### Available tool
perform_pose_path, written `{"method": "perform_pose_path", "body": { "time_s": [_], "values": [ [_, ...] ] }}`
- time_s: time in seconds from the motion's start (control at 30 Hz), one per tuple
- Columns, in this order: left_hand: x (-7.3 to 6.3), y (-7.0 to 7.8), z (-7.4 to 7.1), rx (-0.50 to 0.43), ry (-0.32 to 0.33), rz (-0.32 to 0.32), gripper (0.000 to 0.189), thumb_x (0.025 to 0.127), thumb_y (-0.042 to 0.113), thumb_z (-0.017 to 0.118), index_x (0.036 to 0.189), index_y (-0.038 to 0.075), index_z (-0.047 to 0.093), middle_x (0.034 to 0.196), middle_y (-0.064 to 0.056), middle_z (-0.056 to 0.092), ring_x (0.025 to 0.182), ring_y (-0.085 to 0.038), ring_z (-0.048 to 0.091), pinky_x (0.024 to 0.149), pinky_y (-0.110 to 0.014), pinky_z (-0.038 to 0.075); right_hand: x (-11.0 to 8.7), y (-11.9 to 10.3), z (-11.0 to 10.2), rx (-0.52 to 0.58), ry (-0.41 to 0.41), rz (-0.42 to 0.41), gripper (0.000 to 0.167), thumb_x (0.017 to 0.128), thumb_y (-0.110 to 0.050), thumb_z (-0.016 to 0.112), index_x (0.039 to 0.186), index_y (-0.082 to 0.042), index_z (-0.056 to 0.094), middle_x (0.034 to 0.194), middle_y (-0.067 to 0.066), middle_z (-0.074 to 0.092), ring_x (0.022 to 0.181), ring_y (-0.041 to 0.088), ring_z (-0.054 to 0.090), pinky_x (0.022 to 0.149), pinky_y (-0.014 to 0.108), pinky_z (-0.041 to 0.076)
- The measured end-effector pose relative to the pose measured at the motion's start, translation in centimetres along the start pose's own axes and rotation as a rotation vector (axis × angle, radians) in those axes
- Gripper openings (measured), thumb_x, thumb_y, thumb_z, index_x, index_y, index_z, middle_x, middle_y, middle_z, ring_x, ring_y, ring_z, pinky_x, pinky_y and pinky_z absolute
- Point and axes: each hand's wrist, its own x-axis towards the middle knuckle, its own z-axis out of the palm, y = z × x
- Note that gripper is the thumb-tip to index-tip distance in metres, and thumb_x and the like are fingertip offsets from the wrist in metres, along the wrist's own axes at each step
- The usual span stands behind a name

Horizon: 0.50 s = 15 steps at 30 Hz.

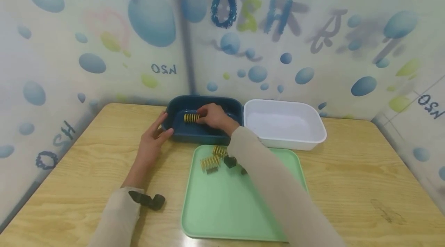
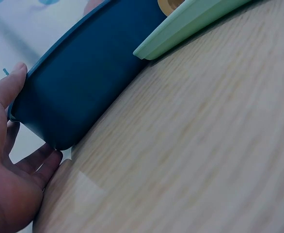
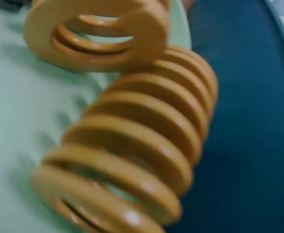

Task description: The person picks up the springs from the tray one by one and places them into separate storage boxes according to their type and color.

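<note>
**Head view: yellow compression spring (image 1: 191, 118) inside the navy bin (image 1: 208, 138), right hand (image 1: 213, 115) on it**

Spring: lies lengthwise along 9–3 o'clock, left of the bin's middle. Short cylinder, bright yellow coils, dark gaps between them, evenly spaced. Right-hand thumb and fingers clamped on its 3 o'clock end. Can't tell if it touches the bin floor.

Left hand (image 1: 152, 142): at the bin's 8–9 o'clock end. Thumb and fingers spread well apart. Left wrist view: thumb against the bin at the rim, other fingers near the bottom corner.

Green tray (image 1: 226, 208): sits at 5 o'clock from the navy bin. Two more springs on it, near its 11 o'clock corner: near spring (image 1: 210, 162) and far spring (image 1: 219, 150), the far one partly covered by the right sleeve (image 1: 278, 177). Right wrist view, close up: glossy amber-yellow, thick flattened wire, open ring at the end, some blur. One lies along roughly 7–1 o'clock in that frame; the other overlaps it from 11 o'clock, end ring toward camera. Can't tell if they touch.

White bin (image 1: 288, 143): at 3 o'clock from the navy one, just beside it. All on a wood-grain table (image 1: 354, 177).
</note>
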Motion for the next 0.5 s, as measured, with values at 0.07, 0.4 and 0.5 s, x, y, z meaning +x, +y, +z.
{"method": "perform_pose_path", "body": {
  "time_s": [0.07,0.4,0.5],
  "values": [
    [0.0,0.0,0.0,-0.004,0.003,0.005,0.059,0.096,0.008,0.058,0.148,0.002,0.032,0.158,-0.007,0.017,0.136,-0.038,0.030,0.090,-0.012,0.042,-0.4,0.0,-0.4,-0.017,0.005,-0.018,0.044,0.088,-0.021,0.071,0.128,-0.007,0.060,0.122,0.008,0.064,0.113,0.019,0.057,0.092,0.028,0.046],
    [0.1,-0.1,-0.1,-0.004,0.002,0.024,0.058,0.096,0.008,0.059,0.147,0.001,0.033,0.158,-0.008,0.018,0.135,-0.039,0.030,0.089,-0.011,0.042,-4.5,0.3,-3.5,0.084,0.025,-0.060,0.049,0.091,-0.023,0.068,0.135,-0.009,0.054,0.128,0.005,0.059,0.112,0.020,0.057,0.089,0.031,0.048],
    [0.0,-0.1,-0.1,0.001,0.003,0.020,0.058,0.096,0.009,0.059,0.147,0.001,0.033,0.158,-0.010,0.018,0.135,-0.039,0.030,0.089,-0.011,0.042,-6.1,0.3,-4.6,0.148,0.037,-0.087,0.047,0.092,-0.024,0.067,0.135,-0.010,0.054,0.127,0.007,0.059,0.106,0.020,0.059,0.084,0.031,0.050]
  ]
}}
